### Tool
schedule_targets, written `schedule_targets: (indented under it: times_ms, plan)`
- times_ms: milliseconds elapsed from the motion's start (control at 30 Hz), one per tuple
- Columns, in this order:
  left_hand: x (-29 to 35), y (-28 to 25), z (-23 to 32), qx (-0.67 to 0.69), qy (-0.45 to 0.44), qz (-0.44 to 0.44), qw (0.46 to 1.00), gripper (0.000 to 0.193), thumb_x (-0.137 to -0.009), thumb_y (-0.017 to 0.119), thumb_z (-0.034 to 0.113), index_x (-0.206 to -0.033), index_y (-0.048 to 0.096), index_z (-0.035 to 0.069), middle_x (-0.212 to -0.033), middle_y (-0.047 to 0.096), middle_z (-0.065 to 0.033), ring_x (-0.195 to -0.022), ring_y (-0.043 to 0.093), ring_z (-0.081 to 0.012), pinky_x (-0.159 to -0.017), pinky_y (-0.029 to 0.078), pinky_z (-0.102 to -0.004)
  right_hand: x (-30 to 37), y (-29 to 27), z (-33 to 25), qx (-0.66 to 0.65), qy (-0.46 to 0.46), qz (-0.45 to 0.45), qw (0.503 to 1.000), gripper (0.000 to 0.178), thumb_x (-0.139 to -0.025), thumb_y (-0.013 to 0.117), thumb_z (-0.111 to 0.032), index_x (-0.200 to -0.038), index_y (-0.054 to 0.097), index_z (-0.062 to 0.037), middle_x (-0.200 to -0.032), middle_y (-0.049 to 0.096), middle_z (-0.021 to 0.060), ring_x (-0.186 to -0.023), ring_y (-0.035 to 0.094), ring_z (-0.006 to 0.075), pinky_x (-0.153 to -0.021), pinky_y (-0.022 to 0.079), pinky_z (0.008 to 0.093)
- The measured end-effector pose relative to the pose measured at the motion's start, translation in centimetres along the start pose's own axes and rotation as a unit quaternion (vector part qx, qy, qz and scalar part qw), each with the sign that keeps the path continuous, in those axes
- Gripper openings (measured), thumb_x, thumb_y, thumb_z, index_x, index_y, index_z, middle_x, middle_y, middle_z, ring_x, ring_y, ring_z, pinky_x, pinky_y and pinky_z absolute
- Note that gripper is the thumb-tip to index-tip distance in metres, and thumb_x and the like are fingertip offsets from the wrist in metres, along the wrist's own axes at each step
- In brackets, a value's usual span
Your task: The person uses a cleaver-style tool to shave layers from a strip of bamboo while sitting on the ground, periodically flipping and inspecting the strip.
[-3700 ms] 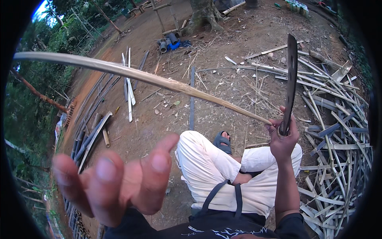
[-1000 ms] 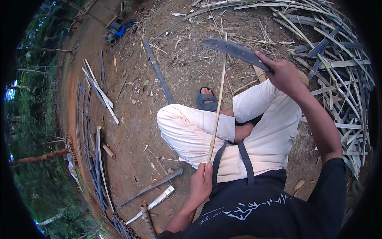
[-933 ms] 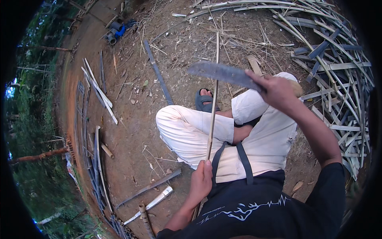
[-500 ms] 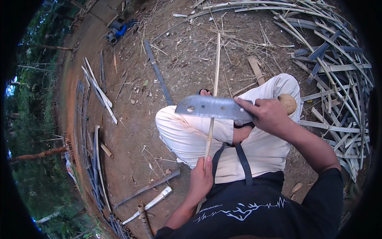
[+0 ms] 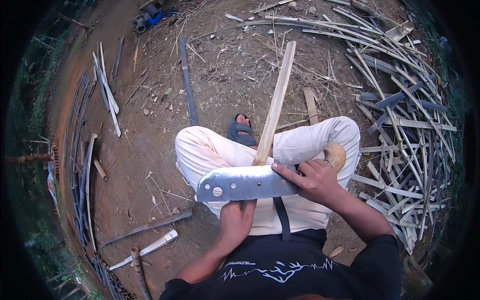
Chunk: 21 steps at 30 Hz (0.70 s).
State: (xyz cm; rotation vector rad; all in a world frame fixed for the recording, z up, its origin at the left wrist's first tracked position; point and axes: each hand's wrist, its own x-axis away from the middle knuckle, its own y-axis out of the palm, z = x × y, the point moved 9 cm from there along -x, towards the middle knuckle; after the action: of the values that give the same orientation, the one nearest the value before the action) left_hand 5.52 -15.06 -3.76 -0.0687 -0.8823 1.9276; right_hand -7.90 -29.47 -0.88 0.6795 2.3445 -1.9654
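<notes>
A split bamboo strip [image 5: 277,102] points away from me over my crossed legs, its near part hidden by a broad blade. My left hand [image 5: 236,220] is closed on the strip's near end, just below the blade. In my right hand [image 5: 317,180] is a wide cleaver-like knife [image 5: 245,182] with several holes along its blade. The index finger lies along the blade, and the rounded wooden handle end [image 5: 335,156] sticks out beyond the hand. The blade lies crosswise over the strip; whether its edge touches the strip I cannot tell.
A large heap of split bamboo [image 5: 400,122] spreads on the right. More strips [image 5: 107,92] lie on the dirt at left, beside a bamboo tube [image 5: 100,169]. My sandalled foot [image 5: 241,130] is beyond my lap. Dark tubes and a blue thing [image 5: 154,19] sit far left.
The knife has come nearer to me along the strip, toward my left hand. The strip now shows a broader face and tilts more to the right. My view has shifted too.
</notes>
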Motion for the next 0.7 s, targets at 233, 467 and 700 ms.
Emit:
schedule_targets:
  times_ms: [233, 467, 700]
  plan:
    - [-0.8, -0.6, 1.2, 0.016, -0.017, -0.009, 1.0, 0.029, -0.097, 0.063, 0.023, -0.104, 0.066, -0.006, -0.085, 0.069, -0.0243, -0.076, 0.069, -0.0366, -0.068, 0.05, -0.042, -0.9, -0.9, 1.5, 0.005, -0.017, 0.022, 1.0, 0.064, -0.071, 0.075, -0.018, -0.133, 0.064, -0.0297, -0.064, 0.041, -0.0014, -0.053, 0.048, 0.0164, -0.052, 0.041, 0.0323]
    - [-0.6, -1.3, 2.3, 0.058, 0.038, 0.016, 0.997, 0.027, -0.094, 0.066, 0.02, -0.102, 0.065, -0.006, -0.088, 0.068, -0.0273, -0.083, 0.067, -0.0458, -0.072, 0.051, -0.046, -1.5, -0.9, 1.6, 0.005, -0.047, 0.016, 0.999, 0.072, -0.065, 0.074, -0.009, -0.133, 0.065, -0.0273, -0.064, 0.041, -0.0007, -0.054, 0.049, 0.0169, -0.052, 0.041, 0.0321]
    - [-0.8, 1.3, -1.4, 0.207, -0.156, -0.135, 0.956, 0.017, -0.094, 0.059, 0.013, -0.101, 0.067, -0.001, -0.074, 0.067, -0.0152, -0.068, 0.069, -0.0253, -0.066, 0.052, -0.0381, -1.6, -0.2, -1.2, -0.072, -0.015, -0.04, 0.997, 0.074, -0.066, 0.074, -0.006, -0.136, 0.063, -0.0247, -0.063, 0.042, -0.0003, -0.051, 0.05, 0.0177, -0.05, 0.044, 0.0349]
